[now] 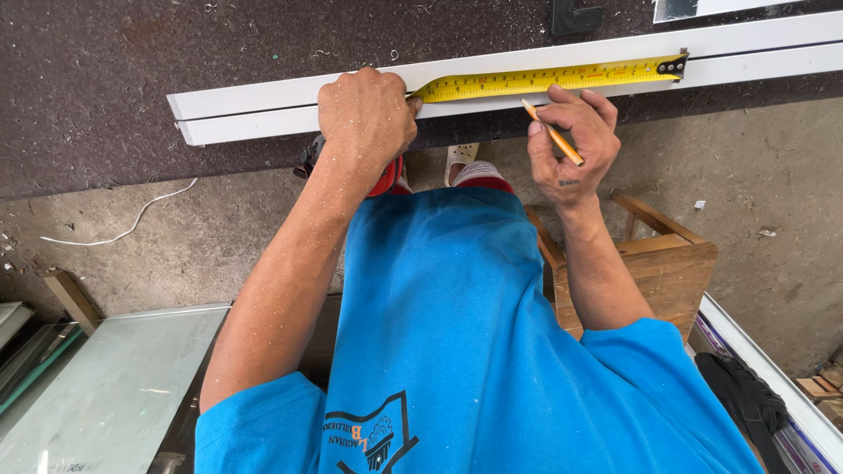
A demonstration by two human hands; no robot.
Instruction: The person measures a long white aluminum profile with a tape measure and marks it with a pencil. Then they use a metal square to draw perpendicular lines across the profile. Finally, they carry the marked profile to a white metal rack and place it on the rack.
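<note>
A long white profile bar (263, 110) lies along the edge of a dark workbench (105, 88). A yellow tape measure blade (544, 81) is stretched along it, its end hook at the right. My left hand (364, 118) is closed over the tape's red case and presses it against the bar. My right hand (571, 140) holds an orange pencil (553, 133), its tip touching the bar just below the tape.
A wooden stool (667, 263) stands on the concrete floor at my right. Glass sheets (105, 386) lie at lower left. A white cable (132, 224) trails on the floor. A black cloth (746, 395) lies on a frame at lower right.
</note>
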